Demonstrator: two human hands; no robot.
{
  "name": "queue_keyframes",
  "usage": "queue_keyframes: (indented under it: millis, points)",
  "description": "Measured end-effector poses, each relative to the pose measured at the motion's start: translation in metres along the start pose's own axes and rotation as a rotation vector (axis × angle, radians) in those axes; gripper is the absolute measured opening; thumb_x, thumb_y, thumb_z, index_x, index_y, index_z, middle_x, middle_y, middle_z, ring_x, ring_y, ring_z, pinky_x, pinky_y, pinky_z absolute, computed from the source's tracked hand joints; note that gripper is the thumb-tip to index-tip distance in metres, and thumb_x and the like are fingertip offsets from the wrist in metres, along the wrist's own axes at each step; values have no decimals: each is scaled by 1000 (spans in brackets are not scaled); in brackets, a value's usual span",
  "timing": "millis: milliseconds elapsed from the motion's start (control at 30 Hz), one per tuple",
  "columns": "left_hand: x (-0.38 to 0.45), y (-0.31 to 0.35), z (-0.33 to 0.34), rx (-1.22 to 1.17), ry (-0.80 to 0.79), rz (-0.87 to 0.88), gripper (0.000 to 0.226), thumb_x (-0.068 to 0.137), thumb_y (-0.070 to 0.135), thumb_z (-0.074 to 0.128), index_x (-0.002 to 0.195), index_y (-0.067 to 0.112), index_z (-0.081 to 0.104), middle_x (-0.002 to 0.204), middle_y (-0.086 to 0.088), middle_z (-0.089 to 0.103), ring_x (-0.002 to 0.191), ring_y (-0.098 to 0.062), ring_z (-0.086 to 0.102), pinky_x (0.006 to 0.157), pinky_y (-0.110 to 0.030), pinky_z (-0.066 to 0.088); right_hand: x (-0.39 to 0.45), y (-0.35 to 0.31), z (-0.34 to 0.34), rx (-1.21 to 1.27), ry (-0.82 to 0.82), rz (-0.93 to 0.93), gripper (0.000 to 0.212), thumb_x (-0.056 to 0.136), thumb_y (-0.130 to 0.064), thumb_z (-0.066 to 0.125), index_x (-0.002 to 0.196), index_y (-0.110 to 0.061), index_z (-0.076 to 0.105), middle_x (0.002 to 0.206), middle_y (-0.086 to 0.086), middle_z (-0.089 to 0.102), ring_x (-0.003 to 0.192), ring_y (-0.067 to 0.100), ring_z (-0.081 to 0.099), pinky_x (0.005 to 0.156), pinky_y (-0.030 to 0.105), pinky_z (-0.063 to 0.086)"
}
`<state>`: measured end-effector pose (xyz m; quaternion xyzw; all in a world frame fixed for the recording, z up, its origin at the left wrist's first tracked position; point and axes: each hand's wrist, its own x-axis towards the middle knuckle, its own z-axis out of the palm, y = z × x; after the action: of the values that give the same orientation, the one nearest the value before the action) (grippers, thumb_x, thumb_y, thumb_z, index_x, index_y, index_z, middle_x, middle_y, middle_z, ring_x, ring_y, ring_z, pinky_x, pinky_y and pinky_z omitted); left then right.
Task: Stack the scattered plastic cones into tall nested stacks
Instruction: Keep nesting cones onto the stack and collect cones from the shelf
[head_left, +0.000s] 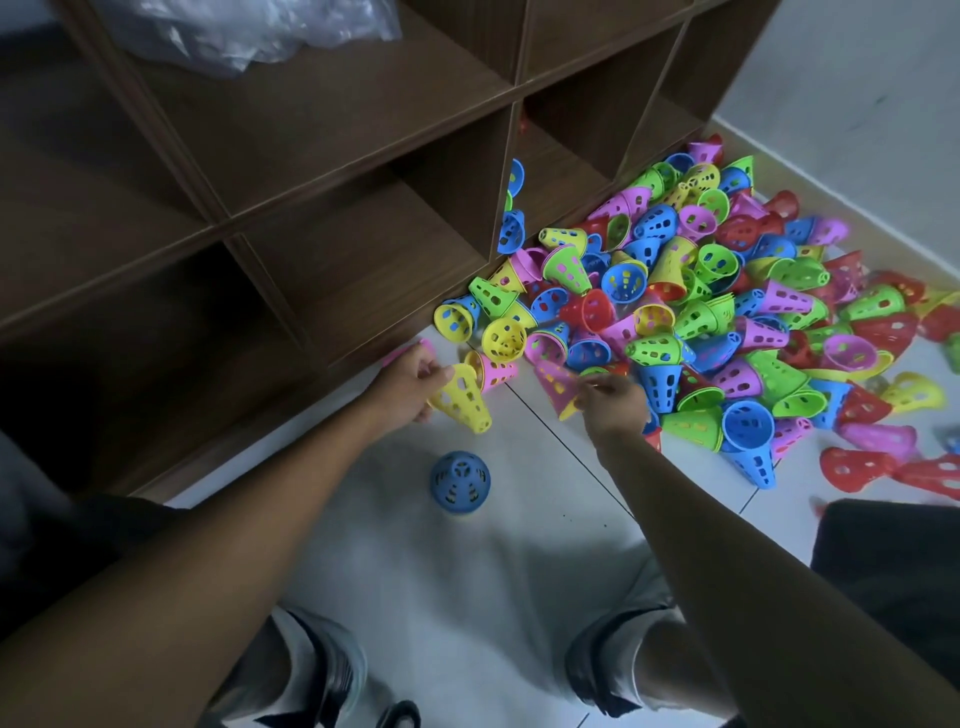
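Observation:
A big heap of perforated plastic cones (691, 312) in red, blue, green, yellow and pink covers the floor at the right. My left hand (410, 384) grips a yellow cone (464, 397) by its narrow end, wide mouth pointing down and right; a pink piece (402, 352) shows behind its fingers. My right hand (613, 402) pinches the rim of a pink cone (558, 382) at the heap's near edge. A blue cone (460, 482) stands alone, upright on the tiles between my arms, narrow end up.
A brown wooden cubby shelf (332, 218) runs along the left and back, with the heap against its base. Crumpled clear plastic (249, 26) lies on top of it. White floor tiles (467, 571) lie before my knees. A dark object (883, 551) sits at the right.

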<state>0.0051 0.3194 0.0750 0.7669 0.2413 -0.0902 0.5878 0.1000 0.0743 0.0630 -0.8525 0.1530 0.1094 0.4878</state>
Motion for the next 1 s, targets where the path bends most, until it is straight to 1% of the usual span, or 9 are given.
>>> queue_keyframes:
  millis: [67, 133, 200, 333, 467, 633, 700, 833, 1000]
  points:
    - [-10, 8, -6, -82, -6, -1, 13, 103, 22, 50, 96, 11, 49, 84, -8, 54, 45, -16, 49, 45, -26, 42, -2, -1, -1, 128, -67, 21, 6, 83, -17, 73, 83, -18, 66, 89, 11, 74, 71, 24, 68, 67, 35, 57]
    - [-20, 14, -13, -206, -27, -21, 11, 103, 21, 50, 100, 11, 53, 81, -4, 54, 45, -16, 47, 44, -24, 39, -6, -4, -2, 227, -110, 53, 10, 87, -6, 68, 94, -11, 63, 96, 15, 70, 68, 23, 65, 53, 23, 51]
    - [-30, 18, -18, -343, -89, -63, 11, 102, 20, 53, 104, 11, 57, 79, -3, 54, 48, -16, 45, 44, -24, 36, -9, -5, -1, 279, -147, 79, 17, 88, -1, 63, 103, -8, 59, 98, 18, 69, 70, 25, 67, 50, 21, 49]
    - [-49, 21, -23, -481, -218, -173, 9, 101, 16, 52, 104, 14, 60, 77, -3, 57, 52, -12, 45, 46, -21, 38, -19, -10, -2, 332, -239, 105, 13, 92, -7, 64, 99, -13, 55, 89, 12, 69, 62, 18, 67, 62, 29, 52]
    - [-63, 19, -19, -465, -333, -220, 11, 101, 18, 53, 93, 17, 60, 74, -1, 59, 53, -11, 48, 48, -22, 42, -30, -19, -1, 421, -345, 141, 12, 94, -8, 62, 91, -17, 56, 88, 8, 66, 71, 20, 64, 71, 33, 52]
    - [-76, 10, -10, -387, -425, -242, 12, 101, 20, 53, 90, 16, 57, 73, -5, 59, 53, -16, 51, 49, -25, 44, -40, -16, -2, 473, -498, 158, 18, 96, -10, 61, 114, -12, 60, 90, 5, 67, 77, 18, 65, 74, 31, 51]
    - [-80, 4, -7, -349, -409, -249, 11, 101, 22, 55, 92, 15, 55, 73, -5, 60, 54, -17, 52, 49, -25, 46, -43, -17, -3, 494, -555, 161, 24, 96, -11, 62, 120, -11, 60, 94, 6, 68, 80, 18, 68, 79, 31, 51]
    - [-82, -9, -6, -335, -299, -271, 12, 100, 22, 56, 95, 11, 54, 71, -7, 60, 55, -18, 56, 53, -26, 50, -50, -22, -6, 489, -742, 160, 16, 98, -12, 58, 111, -17, 65, 96, 0, 68, 87, 18, 63, 92, 35, 47]
    - [-82, -22, -1, -305, -243, -303, 11, 99, 20, 58, 100, 8, 58, 76, -10, 61, 57, -21, 60, 55, -29, 54, -64, -24, -6, 431, -967, 191, 21, 96, -8, 57, 110, -19, 68, 98, 2, 73, 87, 18, 69, 89, 34, 53]
